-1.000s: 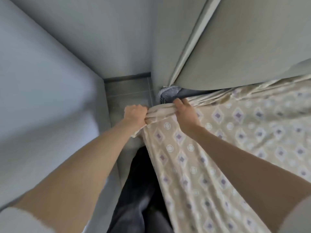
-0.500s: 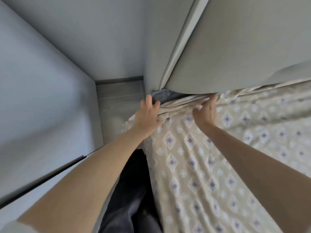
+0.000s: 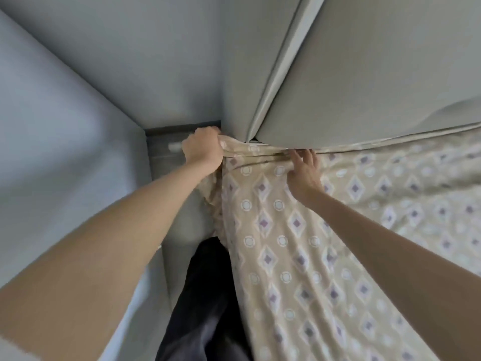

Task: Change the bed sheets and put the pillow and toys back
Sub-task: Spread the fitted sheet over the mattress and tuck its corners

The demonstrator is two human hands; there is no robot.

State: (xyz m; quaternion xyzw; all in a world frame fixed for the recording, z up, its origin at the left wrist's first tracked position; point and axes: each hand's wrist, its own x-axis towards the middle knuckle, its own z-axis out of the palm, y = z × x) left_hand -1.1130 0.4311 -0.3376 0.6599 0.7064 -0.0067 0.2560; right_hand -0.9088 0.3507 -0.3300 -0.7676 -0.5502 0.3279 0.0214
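Note:
A beige bed sheet [image 3: 299,243] printed with purple diamonds and white rings covers the mattress on the right. Its corner is bunched at the foot of the padded grey headboard [image 3: 364,74]. My left hand [image 3: 204,149] grips that bunched corner at the bed's left edge, fist closed round the cloth. My right hand [image 3: 303,171] lies on the sheet just below the headboard, fingers spread and pressing the folds toward the gap. No pillow or toys are in view.
A pale grey wall [image 3: 52,126] runs close along the left, leaving a narrow strip of grey floor [image 3: 161,152]. My dark trouser legs [image 3: 208,308] stand in that strip beside the bed. The back wall [image 3: 156,48] closes the corner.
My left hand went from lying flat on the sheet to gripping its bunched corner further up by the headboard. My right hand stayed at the headboard gap. The dark mattress corner is now covered.

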